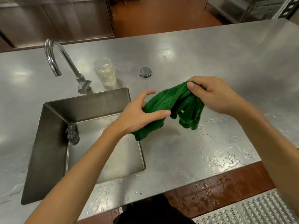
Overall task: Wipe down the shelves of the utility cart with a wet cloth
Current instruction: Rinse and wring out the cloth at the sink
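A crumpled green cloth (168,102) hangs between both hands, just above the wet steel counter (210,50) and the right rim of the sink. My right hand (213,96) pinches the cloth's upper end between thumb and fingers. My left hand (137,113) holds the lower left part, thumb pressed on top and index finger raised. A fold of cloth droops under my left hand and another under my right. No utility cart is in view.
The square sink (53,143) lies at the left with a steel wool scrubber (72,131) in its corner. A curved faucet (55,57), a clear plastic jar (105,72) and a round grey cap (145,71) stand behind. Water puddles (226,159) cover the counter's near edge.
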Available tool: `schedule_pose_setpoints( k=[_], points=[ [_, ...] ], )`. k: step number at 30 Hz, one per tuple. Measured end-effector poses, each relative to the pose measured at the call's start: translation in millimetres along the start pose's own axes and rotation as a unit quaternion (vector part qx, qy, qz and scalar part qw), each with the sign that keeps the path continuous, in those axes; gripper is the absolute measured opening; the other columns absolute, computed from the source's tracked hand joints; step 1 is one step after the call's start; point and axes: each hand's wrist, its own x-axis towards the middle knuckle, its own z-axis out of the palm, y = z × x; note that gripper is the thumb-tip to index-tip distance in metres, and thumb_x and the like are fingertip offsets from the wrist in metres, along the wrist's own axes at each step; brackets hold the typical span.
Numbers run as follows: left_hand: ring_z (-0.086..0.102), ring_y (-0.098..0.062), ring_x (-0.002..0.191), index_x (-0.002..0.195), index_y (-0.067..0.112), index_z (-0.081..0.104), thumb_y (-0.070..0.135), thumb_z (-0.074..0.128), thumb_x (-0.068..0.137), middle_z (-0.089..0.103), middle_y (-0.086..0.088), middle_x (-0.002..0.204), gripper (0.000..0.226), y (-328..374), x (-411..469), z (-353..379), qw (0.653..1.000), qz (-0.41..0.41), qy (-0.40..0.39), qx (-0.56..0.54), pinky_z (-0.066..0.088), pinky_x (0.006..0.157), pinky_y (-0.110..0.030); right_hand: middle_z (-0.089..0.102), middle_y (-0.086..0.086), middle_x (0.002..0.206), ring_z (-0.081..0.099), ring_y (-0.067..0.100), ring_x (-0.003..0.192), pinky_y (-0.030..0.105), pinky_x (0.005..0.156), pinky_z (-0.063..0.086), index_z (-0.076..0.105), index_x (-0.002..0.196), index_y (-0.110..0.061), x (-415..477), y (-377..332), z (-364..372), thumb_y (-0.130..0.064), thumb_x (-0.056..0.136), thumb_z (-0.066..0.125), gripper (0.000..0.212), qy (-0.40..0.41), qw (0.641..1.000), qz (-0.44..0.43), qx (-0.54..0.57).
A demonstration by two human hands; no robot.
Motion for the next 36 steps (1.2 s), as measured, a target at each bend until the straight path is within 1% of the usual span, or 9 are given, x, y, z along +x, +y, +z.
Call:
schedule_pose_setpoints(
  k=[4,7,10,17,20,23,27,32,36],
  points=[
    [0.059,-0.007,0.11,0.144,0.041,0.042,0.073,0.075,0.069,0.06,0.013,0.124,0.088,20,9,38,0.98,0.086,0.053,0.169,0.053,0.096,-0.033,0.059,0.006,0.067,0.052,0.014,0.059,0.021,0.055,0.038,0.064,0.081,-0.01,7,-7,0,-0.046,0.101,0.044,0.045,-0.031,0.998,-0.038,-0.025],
    [0.061,0.006,0.08,0.12,0.024,0.066,0.035,0.076,0.086,0.065,0.019,0.087,0.038,31,20,60,0.978,0.133,0.117,0.114,0.051,0.074,-0.016,0.063,0.003,0.068,0.055,0.013,0.069,0.023,0.057,0.038,0.068,0.081,-0.017,11,-6,1,-0.048,0.1,0.048,0.042,-0.079,0.993,-0.063,-0.064],
    [0.051,0.004,0.056,0.099,0.011,0.074,0.014,0.07,0.088,0.059,0.012,0.062,0.011,38,33,71,0.987,0.099,0.108,0.07,0.041,0.057,-0.019,0.066,-0.002,0.072,0.058,0.011,0.072,0.022,0.057,0.042,0.071,0.083,-0.023,14,6,-1,-0.054,0.095,0.052,0.038,-0.097,0.993,-0.044,-0.053],
    [0.072,-0.036,0.098,0.106,-0.007,0.07,0.012,0.061,0.094,0.073,-0.027,0.103,0.025,51,49,94,0.988,-0.065,0.034,-0.137,0.056,0.082,-0.04,0.069,0.01,0.086,0.063,0.024,0.081,0.036,0.072,0.05,0.073,0.095,-0.013,5,48,-5,-0.056,0.092,0.056,0.047,-0.054,0.997,-0.008,-0.051],
    [0.072,-0.034,0.103,0.114,-0.004,0.069,0.025,0.059,0.099,0.074,-0.022,0.107,0.034,55,52,101,0.971,-0.115,0.021,-0.209,0.057,0.095,-0.045,0.064,0.0,0.101,0.062,0.012,0.085,0.029,0.08,0.051,0.068,0.114,-0.023,-8,56,-1,-0.054,0.091,0.06,0.04,0.039,0.999,0.016,-0.031],
    [0.071,-0.029,0.105,0.12,0.002,0.067,0.031,0.049,0.104,0.071,-0.022,0.117,0.039,55,53,104,0.951,-0.153,0.015,-0.266,0.058,0.089,-0.039,0.061,-0.006,0.08,0.055,0.006,0.069,0.024,0.066,0.045,0.064,0.094,-0.019,-36,54,1,-0.056,0.092,0.058,0.038,0.144,0.987,0.069,0.014],
    [0.069,-0.027,0.105,0.124,0.003,0.064,0.039,0.054,0.101,0.069,-0.023,0.122,0.044,55,54,101,0.908,-0.183,0.028,-0.375,0.057,0.091,-0.039,0.066,0.014,0.069,0.062,0.029,0.064,0.042,0.065,0.053,0.062,0.074,-0.006,-82,51,12,-0.078,0.083,0.045,0.075,0.039,0.987,0.148,0.044],
    [0.07,-0.029,0.091,0.107,-0.003,0.07,0.015,0.075,0.086,0.069,-0.02,0.103,0.028,57,54,101,0.908,-0.167,0.022,-0.384,0.061,0.084,-0.041,0.071,-0.009,0.072,0.065,-0.004,0.072,0.01,0.061,0.051,0.067,0.084,-0.031,-100,51,38,-0.057,0.082,0.068,0.027,-0.002,0.973,0.185,0.135],
    [0.064,-0.032,0.09,0.118,-0.011,0.063,0.005,0.067,0.088,0.06,-0.024,0.105,0.034,59,53,104,0.903,-0.177,0.049,-0.389,0.06,0.076,-0.037,0.075,-0.008,0.107,0.069,0.005,0.103,0.029,0.098,0.051,0.069,0.118,-0.019,-82,72,52,-0.06,0.085,0.061,0.053,-0.066,0.897,0.232,0.37]
  ],
)
